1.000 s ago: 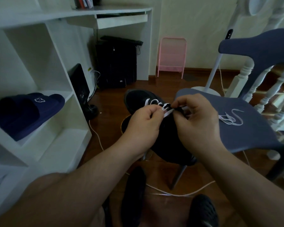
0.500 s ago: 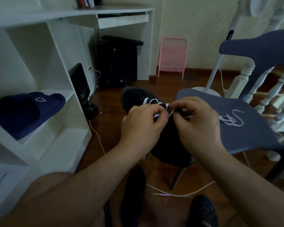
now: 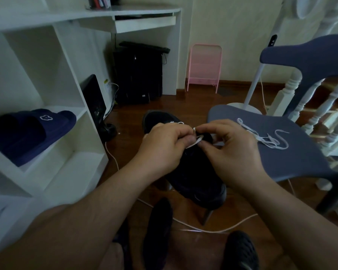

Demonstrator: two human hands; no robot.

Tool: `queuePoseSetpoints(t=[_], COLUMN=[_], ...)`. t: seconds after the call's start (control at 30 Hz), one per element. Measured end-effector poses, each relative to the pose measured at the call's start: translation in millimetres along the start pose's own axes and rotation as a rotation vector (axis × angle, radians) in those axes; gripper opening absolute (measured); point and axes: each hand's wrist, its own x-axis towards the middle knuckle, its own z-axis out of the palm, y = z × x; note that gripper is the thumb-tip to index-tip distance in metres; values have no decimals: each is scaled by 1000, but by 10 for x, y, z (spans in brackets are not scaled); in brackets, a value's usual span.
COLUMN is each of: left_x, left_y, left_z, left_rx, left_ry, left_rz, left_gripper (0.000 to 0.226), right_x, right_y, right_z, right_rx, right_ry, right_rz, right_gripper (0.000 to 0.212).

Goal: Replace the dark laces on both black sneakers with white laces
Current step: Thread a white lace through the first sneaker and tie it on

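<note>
Fingers of both hands pinch a white lace over the sneaker's eyelets

Fingers point(image 3: 185, 136) of the left hand point(image 3: 164, 147) curl round a loop of white lace point(image 3: 196, 141); the right hand point(image 3: 232, 151), at 3 o'clock from it, pinches the same lace close by, probably so the slack stays short while the end is fed through an eyelet. The sneaker point(image 3: 193, 172) lies under both hands, toe toward 11 o'clock, its heel seemingly propped on the near edge of the chair point(image 3: 300, 162), which puts the eyelets face-up within reach. A second lace point(image 3: 269, 140) lies loose on the seat at 3 o'clock, well apart from the hands, likely kept for the other shoe. Judging by the white rows near the toe, lacing is partly done
</note>
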Motion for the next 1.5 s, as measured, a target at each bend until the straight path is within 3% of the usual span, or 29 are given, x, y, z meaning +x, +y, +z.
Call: queuePoseSetpoints(t=[0.27, 0.57, 0.87, 1.1, 1.33, 1.5], left_x=[-45, -46, -112, -136, -110, -59], left_y=[40, 37, 95, 158, 248, 245], left_z=[64, 76, 217, 322, 136, -29], left_rx=[-82, -59, -270, -339, -339, -174], left_ry=[114, 84, 270, 327, 105, -117], left_rz=[-137, -11, -40, -62, -66, -126], left_gripper=[20, 29, 33, 32, 19, 38], right_x=[14, 23, 43, 45, 28, -8], right_y=[-1, -21, -68, -66, -23, 14], right_z=[3, -51, -109, -129, -160, -114], right_rx=[12, 237, 239, 233, 181, 91], right_ry=[87, 41, 58, 115, 111, 36], right_rz=[21, 235, 189, 193, 159, 113], right_gripper=[24, 36, 34, 29, 33, 36])
